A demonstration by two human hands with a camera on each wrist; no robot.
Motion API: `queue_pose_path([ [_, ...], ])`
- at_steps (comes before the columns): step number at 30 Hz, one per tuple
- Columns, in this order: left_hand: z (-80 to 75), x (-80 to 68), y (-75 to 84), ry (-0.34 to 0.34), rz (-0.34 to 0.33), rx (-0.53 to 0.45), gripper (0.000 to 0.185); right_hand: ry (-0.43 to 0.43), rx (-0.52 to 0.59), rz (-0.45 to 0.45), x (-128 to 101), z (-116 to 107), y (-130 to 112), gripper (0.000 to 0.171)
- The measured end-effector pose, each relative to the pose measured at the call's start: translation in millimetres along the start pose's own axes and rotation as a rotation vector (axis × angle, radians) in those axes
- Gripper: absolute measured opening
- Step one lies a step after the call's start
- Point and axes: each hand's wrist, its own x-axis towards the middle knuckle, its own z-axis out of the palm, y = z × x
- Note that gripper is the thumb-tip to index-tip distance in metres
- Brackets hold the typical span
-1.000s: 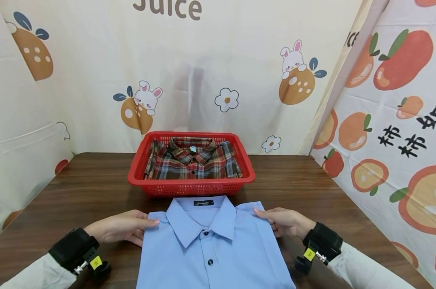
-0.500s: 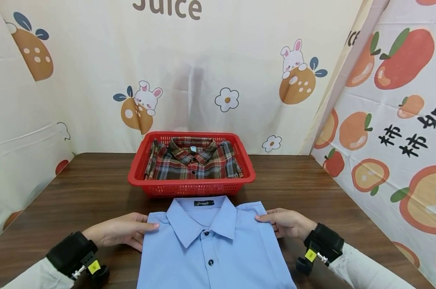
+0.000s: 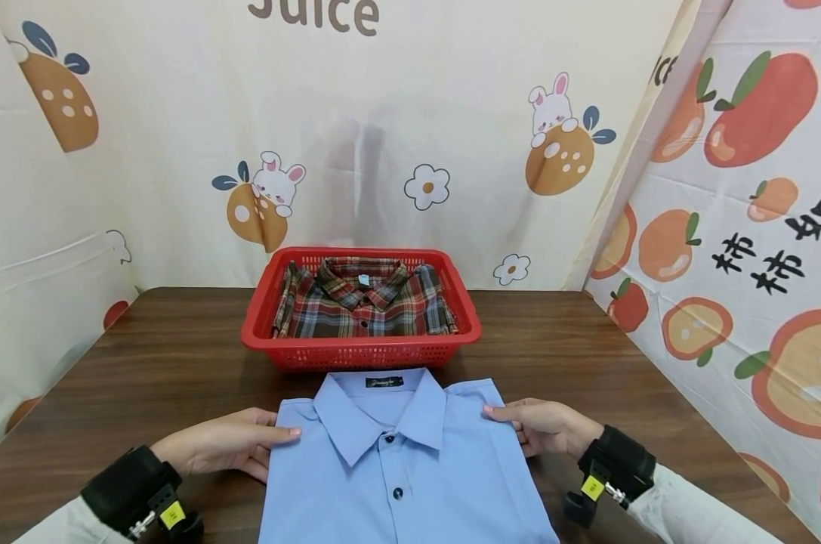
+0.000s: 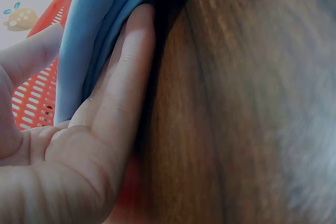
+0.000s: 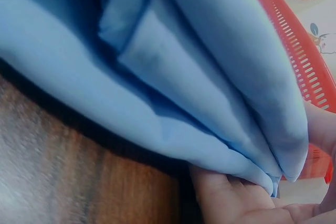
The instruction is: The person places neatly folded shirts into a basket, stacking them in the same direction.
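A light blue button-up shirt (image 3: pixel 410 468), its collar toward the basket, lies between my two hands in the head view. At its left shoulder edge my left hand (image 3: pixel 229 444) pinches the cloth, thumb on top and fingers beneath. Layered blue folds (image 4: pixel 89 30) sit between thumb and fingers in the left wrist view. On the opposite shoulder edge my right hand (image 3: pixel 542 427) grips in the same way. From the right wrist, several stacked folds (image 5: pixel 210 93) show, with fingers (image 5: pixel 220 195) under them close over the wood.
A red plastic basket (image 3: pixel 359 344) stands just beyond the collar, holding a folded plaid shirt (image 3: pixel 362 302). Both are on a brown wooden table (image 3: pixel 165 355). Printed curtains (image 3: pixel 478 98) enclose the back and sides.
Both hands keep their hold, and the shirt stays nearly in place. The right wrist has shifted slightly right and down; the left wrist has dropped a little.
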Motion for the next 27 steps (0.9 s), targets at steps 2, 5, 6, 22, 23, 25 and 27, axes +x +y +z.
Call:
queue_pose_path([
  [2,-0.1,-0.5,-0.6,-0.012,0.001,-0.016,0.046,0.0,0.003,0.002,-1,0,1,0.034],
  [5,-0.6,-0.7,-2.5,-0.02,0.003,-0.037,0.043,-0.003,0.017,-0.001,-1,0,2,0.035],
  [6,-0.7,-0.7,-3.3,-0.02,0.002,-0.045,0.043,-0.003,0.023,-0.003,-1,1,3,0.034],
  [22,0.3,-3.2,-13.6,-0.023,0.077,-0.14,0.041,-0.022,0.076,-0.012,-1,1,10,0.034],
  [23,0.1,-3.4,-13.7,-0.025,0.081,-0.143,0.041,-0.02,0.08,-0.014,-2,1,10,0.034],
  [25,-0.2,-3.1,-13.7,-0.029,0.089,-0.147,0.04,-0.018,0.09,-0.016,-2,0,11,0.033],
  [27,-0.1,-2.4,-13.0,-0.029,0.093,-0.149,0.038,-0.02,0.104,-0.021,-4,0,11,0.032],
])
